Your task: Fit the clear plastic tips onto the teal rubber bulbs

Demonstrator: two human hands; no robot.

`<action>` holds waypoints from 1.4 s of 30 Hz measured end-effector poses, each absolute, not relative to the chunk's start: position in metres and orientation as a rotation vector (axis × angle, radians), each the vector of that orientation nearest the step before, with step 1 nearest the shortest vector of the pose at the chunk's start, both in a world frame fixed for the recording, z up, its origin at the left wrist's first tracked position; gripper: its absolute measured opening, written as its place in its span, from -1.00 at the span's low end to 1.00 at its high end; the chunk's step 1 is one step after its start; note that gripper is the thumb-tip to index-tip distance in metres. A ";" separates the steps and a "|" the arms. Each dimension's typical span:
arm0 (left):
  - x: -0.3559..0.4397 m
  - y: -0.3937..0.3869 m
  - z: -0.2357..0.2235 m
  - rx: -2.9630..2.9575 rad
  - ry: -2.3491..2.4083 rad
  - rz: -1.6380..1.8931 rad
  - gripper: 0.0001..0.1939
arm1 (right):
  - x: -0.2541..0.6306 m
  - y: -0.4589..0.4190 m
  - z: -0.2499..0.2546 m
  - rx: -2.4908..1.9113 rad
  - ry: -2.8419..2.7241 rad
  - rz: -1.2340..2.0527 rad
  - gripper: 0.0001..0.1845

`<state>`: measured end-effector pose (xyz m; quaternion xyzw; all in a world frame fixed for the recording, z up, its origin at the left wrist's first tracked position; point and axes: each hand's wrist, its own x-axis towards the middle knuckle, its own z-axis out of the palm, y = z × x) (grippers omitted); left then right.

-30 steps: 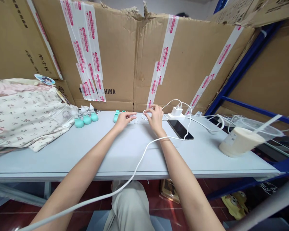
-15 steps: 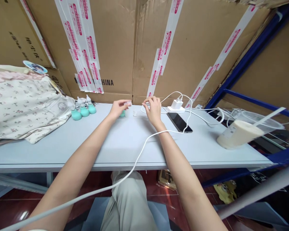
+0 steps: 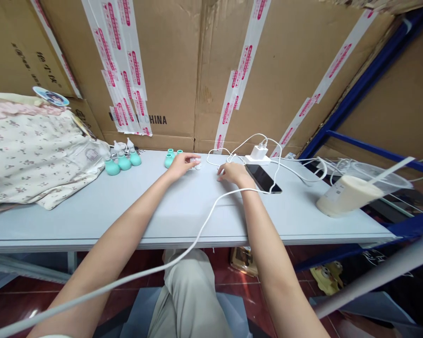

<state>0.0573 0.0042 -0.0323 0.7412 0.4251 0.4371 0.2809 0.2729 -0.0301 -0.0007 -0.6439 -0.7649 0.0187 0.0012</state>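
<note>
Left hand (image 3: pixel 182 165) is pinching a small clear piece (image 3: pixel 197 163) between thumb and fingers, low over the grey table (image 3: pixel 183 211); right hand (image 3: pixel 234 172) is curling its fingers near the phone (image 3: pixel 262 177), whether holding anything one cannot tell. Teal bulbs (image 3: pixel 168 162) are standing just beyond the left hand, and a teal trio (image 3: pixel 124 163) is sitting farther left beside floral cloth (image 3: pixel 31 150).

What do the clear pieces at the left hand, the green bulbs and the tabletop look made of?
Clear pieces: probably hard plastic, since they look colourless and see-through; too small to rule out glass.
Green bulbs: likely rubber or silicone with a smooth finish, judging by rounded bodies and even colour.
Tabletop: perhaps smooth laminate, its grey surface flat and even.
</note>
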 end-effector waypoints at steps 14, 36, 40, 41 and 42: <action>0.068 -0.004 -0.052 1.883 0.951 0.754 -0.55 | 0.251 -0.035 0.001 -1.356 -2.202 0.116 -0.84; 0.066 0.005 -0.058 1.758 0.956 0.986 -0.71 | 0.235 -0.027 -0.025 -1.214 -2.173 -0.072 -0.89; 0.067 0.005 -0.055 1.770 0.942 1.079 -0.67 | 0.236 -0.025 -0.024 -1.191 -2.121 -0.050 -0.86; 0.068 0.005 -0.055 1.755 0.919 1.093 -0.67 | 0.236 -0.025 -0.024 -1.185 -2.119 -0.053 -0.85; 0.068 0.006 -0.055 1.727 0.882 1.106 -0.66 | 0.236 -0.024 -0.023 -1.179 -2.115 -0.062 -0.84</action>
